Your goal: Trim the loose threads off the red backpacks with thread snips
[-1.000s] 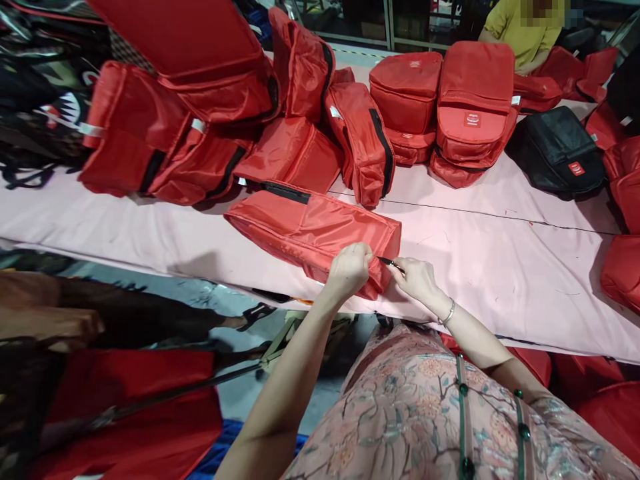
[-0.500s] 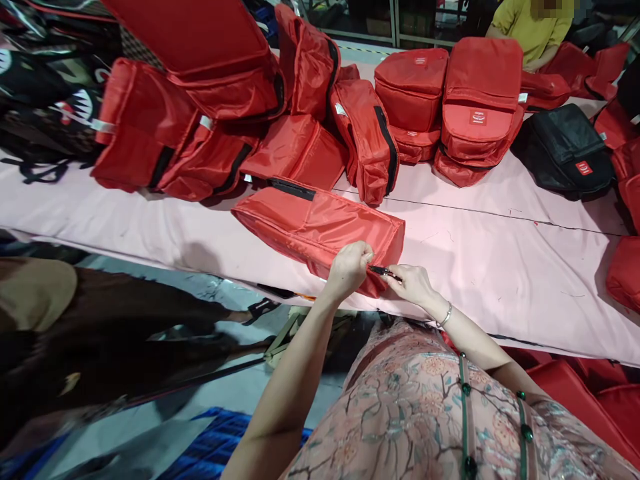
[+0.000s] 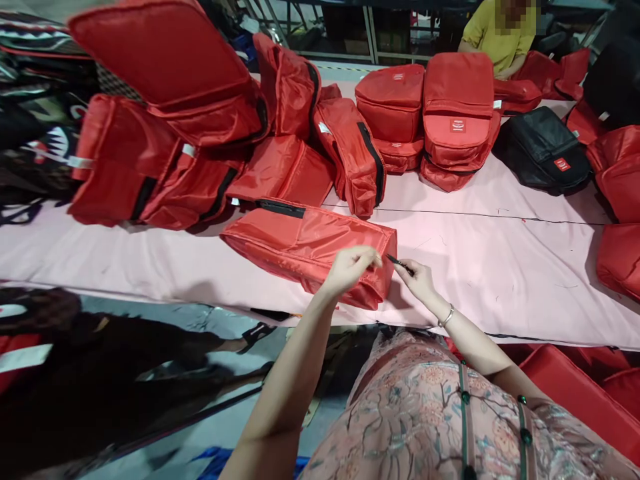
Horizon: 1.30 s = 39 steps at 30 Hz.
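Note:
A red fabric bag (image 3: 325, 233) lies on its side near the front edge of the pink-covered table, with a black zipper strip along its far left side. Over its right end is my left hand (image 3: 350, 267), fingers curled in; whatever they pinch is too small to make out. Just right of the bag, my right hand (image 3: 417, 280) grips a pair of small black thread snips (image 3: 400, 265). The snips' point is directed up and left, toward the bag's corner and my left fingertips.
Red bags (image 3: 160, 160) are heaped at the left, with more red backpacks (image 3: 457, 113) stacked behind. A black backpack (image 3: 545, 150) sits at the right. Across the table (image 3: 480, 273) is a person in a yellow shirt (image 3: 485, 33). Red bags (image 3: 580, 387) also lie below the table edge.
My right hand has drawn the snips a little right, away from my left hand. My left hand has lifted slightly off the bag's edge. The view has shifted a little.

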{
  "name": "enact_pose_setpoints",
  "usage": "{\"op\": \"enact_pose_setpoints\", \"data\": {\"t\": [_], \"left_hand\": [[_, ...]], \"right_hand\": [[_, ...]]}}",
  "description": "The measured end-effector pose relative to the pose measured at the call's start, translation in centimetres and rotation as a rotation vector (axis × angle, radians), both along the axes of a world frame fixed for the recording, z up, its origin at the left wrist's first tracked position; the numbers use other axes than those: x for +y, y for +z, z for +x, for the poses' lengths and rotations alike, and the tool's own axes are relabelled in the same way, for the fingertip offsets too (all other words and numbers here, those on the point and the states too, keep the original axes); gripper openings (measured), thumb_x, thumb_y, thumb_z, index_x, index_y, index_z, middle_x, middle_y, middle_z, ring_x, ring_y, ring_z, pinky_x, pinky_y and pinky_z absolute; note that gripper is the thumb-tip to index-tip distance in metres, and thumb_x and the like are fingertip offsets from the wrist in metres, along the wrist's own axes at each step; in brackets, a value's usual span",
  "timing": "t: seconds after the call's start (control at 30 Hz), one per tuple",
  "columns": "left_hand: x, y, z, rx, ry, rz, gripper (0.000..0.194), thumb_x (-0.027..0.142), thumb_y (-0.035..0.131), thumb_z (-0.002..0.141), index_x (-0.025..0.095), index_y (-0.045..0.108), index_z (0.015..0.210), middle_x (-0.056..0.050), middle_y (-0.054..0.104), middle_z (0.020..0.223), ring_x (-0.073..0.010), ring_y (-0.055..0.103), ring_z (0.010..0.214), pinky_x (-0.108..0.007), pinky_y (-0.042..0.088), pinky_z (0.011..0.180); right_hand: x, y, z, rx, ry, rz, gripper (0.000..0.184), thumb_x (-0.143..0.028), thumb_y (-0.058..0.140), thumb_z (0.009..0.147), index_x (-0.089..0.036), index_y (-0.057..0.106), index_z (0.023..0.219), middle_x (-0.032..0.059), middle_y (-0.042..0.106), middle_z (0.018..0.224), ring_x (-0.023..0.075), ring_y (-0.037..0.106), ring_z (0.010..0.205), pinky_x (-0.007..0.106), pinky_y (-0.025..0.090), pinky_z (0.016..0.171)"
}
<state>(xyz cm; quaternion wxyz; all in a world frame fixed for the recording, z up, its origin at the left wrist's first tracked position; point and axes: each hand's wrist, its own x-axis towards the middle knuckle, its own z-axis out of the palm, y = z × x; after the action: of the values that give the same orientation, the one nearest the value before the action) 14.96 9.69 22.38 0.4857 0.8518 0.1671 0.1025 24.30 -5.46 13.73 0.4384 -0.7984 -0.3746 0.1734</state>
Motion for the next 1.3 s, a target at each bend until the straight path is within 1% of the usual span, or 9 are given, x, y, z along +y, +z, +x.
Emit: {"op": "enact_pose_setpoints", "data": {"t": [0.1,0.2,0.3,0.47,0.6,0.73,0.87,1.07,1.3], "left_hand": [[1.8,-0.9,3.5,0.051,0.220,0.255,0.028,0.034,0.046,0.083,0.015,0.065,0.091,-0.009,0.068,0.095,-0.0201,0.061,0.088,-0.030,0.045,0.081],[3.0,-2.0,6.2,0.205,0.224,0.469,0.026,0.030,0.051,0.080,0.018,0.067,0.096,-0.010,0.068,0.100,-0.0232,0.061,0.093,-0.031,0.045,0.081],[2.9,-2.3,7.0,0.249,0.182,0.561,0.025,0.033,0.055,0.079,0.021,0.068,0.096,-0.008,0.068,0.099,-0.0239,0.062,0.091,-0.029,0.045,0.075],[2.1,-2.1,6.8,0.289,0.153,0.601,0.025,0.036,0.051,0.082,0.021,0.068,0.090,-0.010,0.068,0.093,-0.0231,0.062,0.085,-0.029,0.044,0.069],[2.2,-2.8,7.0,0.306,0.171,0.652,0.030,0.036,0.044,0.085,0.017,0.066,0.091,-0.013,0.065,0.098,-0.0251,0.060,0.092,-0.031,0.044,0.072],[2.1,-3.3,7.2,0.320,0.258,0.566,0.031,0.034,0.038,0.088,0.017,0.063,0.092,-0.013,0.065,0.097,-0.0257,0.060,0.091,-0.032,0.043,0.071],[1.7,-3.3,7.0,0.297,0.299,0.512,0.030,0.034,0.038,0.089,0.017,0.062,0.092,-0.012,0.065,0.097,-0.0241,0.060,0.091,-0.032,0.043,0.074],[1.5,-3.7,6.6,0.230,0.275,0.494,0.026,0.032,0.039,0.088,0.017,0.060,0.089,-0.010,0.065,0.097,-0.0210,0.059,0.091,-0.030,0.042,0.078],[1.5,-3.7,6.6,0.237,0.276,0.482,0.025,0.032,0.039,0.087,0.018,0.060,0.087,-0.009,0.065,0.094,-0.0210,0.059,0.089,-0.030,0.041,0.074]], "right_hand": [[0.2,1.1,2.1,-0.121,-0.066,-0.066,0.037,-0.041,0.038,0.094,-0.020,0.065,0.106,0.0034,0.070,0.096,0.0142,0.063,0.079,0.020,0.043,0.067],[0.8,2.6,3.7,-0.248,-0.084,-0.207,0.036,-0.042,0.038,0.094,-0.022,0.067,0.102,0.0032,0.070,0.094,0.0155,0.064,0.082,0.021,0.042,0.068],[1.5,3.5,4.4,-0.323,-0.077,-0.309,0.038,-0.046,0.037,0.093,-0.023,0.066,0.101,0.0035,0.071,0.092,0.0162,0.064,0.083,0.022,0.041,0.068],[2.1,4.1,4.5,-0.398,-0.033,-0.395,0.044,-0.052,0.033,0.093,-0.023,0.066,0.101,0.0047,0.070,0.091,0.0172,0.064,0.083,0.023,0.040,0.067],[2.2,4.7,4.6,-0.425,-0.020,-0.456,0.043,-0.051,0.034,0.093,-0.023,0.066,0.100,0.0062,0.070,0.090,0.0181,0.064,0.084,0.024,0.041,0.068],[2.2,5.2,5.0,-0.440,0.031,-0.484,0.042,-0.049,0.034,0.093,-0.023,0.066,0.098,0.0065,0.070,0.091,0.0188,0.064,0.084,0.025,0.041,0.068],[2.1,5.7,5.2,-0.451,0.073,-0.493,0.044,-0.051,0.033,0.093,-0.023,0.066,0.099,0.0070,0.070,0.093,0.0197,0.064,0.085,0.026,0.041,0.069],[2.1,6.6,5.1,-0.456,0.122,-0.501,0.043,-0.052,0.035,0.092,-0.024,0.066,0.103,0.0061,0.070,0.096,0.0195,0.064,0.086,0.026,0.042,0.070],[2.3,7.6,5.6,-0.477,0.139,-0.536,0.042,-0.051,0.038,0.091,-0.024,0.068,0.099,0.0061,0.070,0.093,0.0214,0.064,0.087,0.026,0.043,0.068]]}}
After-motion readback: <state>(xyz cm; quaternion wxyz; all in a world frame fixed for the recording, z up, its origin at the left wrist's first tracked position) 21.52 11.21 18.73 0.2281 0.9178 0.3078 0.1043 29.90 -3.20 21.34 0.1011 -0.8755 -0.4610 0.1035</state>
